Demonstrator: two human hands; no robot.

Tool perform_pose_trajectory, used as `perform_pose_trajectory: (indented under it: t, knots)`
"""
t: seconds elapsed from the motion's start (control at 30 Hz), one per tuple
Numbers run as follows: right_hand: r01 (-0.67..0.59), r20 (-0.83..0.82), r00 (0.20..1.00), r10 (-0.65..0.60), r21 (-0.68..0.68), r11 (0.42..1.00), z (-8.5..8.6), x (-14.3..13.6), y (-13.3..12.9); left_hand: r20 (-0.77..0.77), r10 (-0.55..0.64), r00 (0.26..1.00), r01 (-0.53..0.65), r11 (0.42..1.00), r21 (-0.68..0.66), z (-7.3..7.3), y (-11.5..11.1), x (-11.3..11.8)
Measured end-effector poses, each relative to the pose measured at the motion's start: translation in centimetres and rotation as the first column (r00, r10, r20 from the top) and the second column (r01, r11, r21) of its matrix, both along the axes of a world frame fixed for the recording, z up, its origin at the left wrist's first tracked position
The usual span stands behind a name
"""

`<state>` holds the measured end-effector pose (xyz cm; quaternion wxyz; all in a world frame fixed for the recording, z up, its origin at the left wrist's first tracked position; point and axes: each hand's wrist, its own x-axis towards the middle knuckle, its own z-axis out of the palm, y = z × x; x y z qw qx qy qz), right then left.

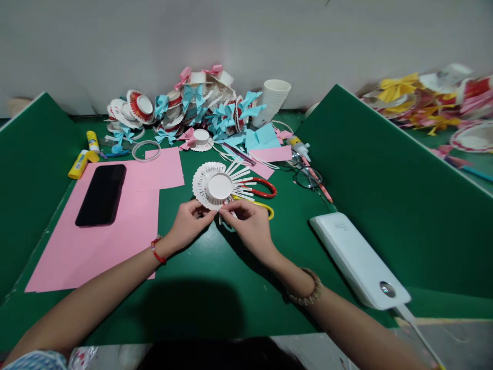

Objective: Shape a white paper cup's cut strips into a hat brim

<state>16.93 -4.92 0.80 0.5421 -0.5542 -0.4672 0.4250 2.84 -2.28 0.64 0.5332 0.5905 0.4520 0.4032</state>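
A white paper cup (220, 186) is cut into strips that fan out around its round base. On the left side the strips have curled, looped ends; those on the right stick out straight. My left hand (191, 222) pinches the cup's lower edge. Close beside it, my right hand (250, 226) has its thumb and fingers closed on a strip at the lower edge. The fingertips of both hands nearly meet. Scissors with red and yellow handles (268, 188) lie just behind the strips, partly hidden by the cup and my right hand.
Pink paper (103, 252) and a black phone (102, 195) lie left. Glue sticks (79, 164) stand behind them. Finished cup pieces with bows (192, 103) and stacked cups (272, 100) line the back. Glasses (308, 177) and a white power bank (360, 259) lie right, beside a green divider (400, 190).
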Motion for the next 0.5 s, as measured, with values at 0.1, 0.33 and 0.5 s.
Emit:
perform_pose_trajectory:
  t: [0.1, 0.33, 0.5]
  knots:
    - [-0.011, -0.005, 1.0, 0.011, 0.003, 1.0, 0.11, 0.0, -0.02, -0.034, -0.005, 0.999, 0.007, 0.999, 0.033, -0.09, 0.05, -0.11]
    - [-0.026, -0.008, 1.0, 0.026, -0.013, 1.0, 0.38, -0.1, -0.15, -0.112, -0.012, 0.994, 0.024, 0.995, 0.101, -0.57, 0.1, -0.42]
    - [-0.021, -0.007, 1.0, 0.021, -0.009, 1.0, 0.34, -0.22, -0.12, -0.069, 0.015, 0.997, -0.01, 0.997, 0.075, -0.84, 0.15, -0.26]
